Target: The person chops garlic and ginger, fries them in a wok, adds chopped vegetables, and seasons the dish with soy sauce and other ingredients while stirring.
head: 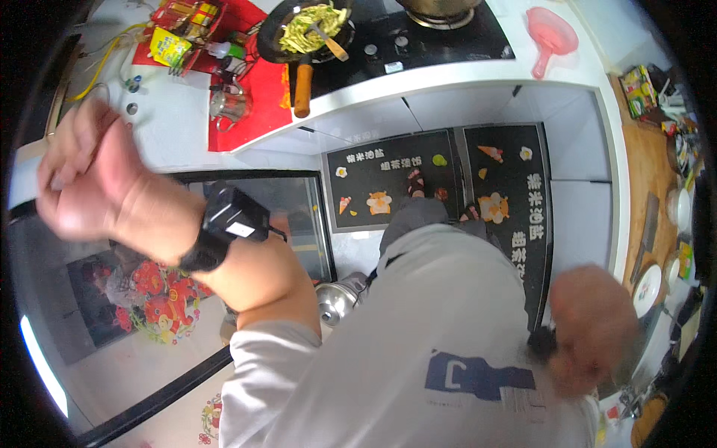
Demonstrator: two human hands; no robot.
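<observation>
My left hand is raised at the left with its fingers curled in; a black device is strapped to that wrist. Nothing can be seen held in it, though its fingers are blurred. Lower right, my right hand is strongly blurred near my body, and whether it holds anything is unclear. On the black gas hob sits a wok with a wooden handle. Sliced green-yellow food and a wooden-handled spatula lie in the wok. A glass pot stands on the red mat.
A pot stands on the rear burner. A pink ladle lies on the white counter at right. A wooden board, a cleaver and a white plate are farther right. Seasoning packets fill a basket. Black mats cover the floor.
</observation>
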